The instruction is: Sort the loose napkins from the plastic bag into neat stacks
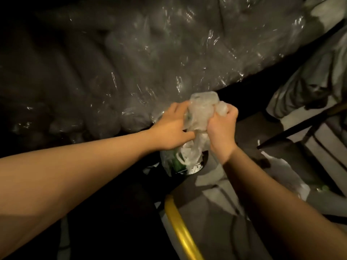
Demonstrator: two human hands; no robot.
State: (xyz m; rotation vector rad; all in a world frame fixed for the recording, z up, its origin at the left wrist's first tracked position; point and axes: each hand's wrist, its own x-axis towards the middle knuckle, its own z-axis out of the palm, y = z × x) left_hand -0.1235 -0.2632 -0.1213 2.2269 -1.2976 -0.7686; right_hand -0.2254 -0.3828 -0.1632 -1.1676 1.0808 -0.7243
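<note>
Early going: right hand grips the plastic bag, left hand fingers loosely spread beside it, no napkin stacks visible yet.

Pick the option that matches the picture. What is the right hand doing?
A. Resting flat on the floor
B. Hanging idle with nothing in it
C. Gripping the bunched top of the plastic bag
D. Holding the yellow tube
C: the right hand has its fingers curled round the bunched top of the bag, with the left hand beside it on the bag.
</note>
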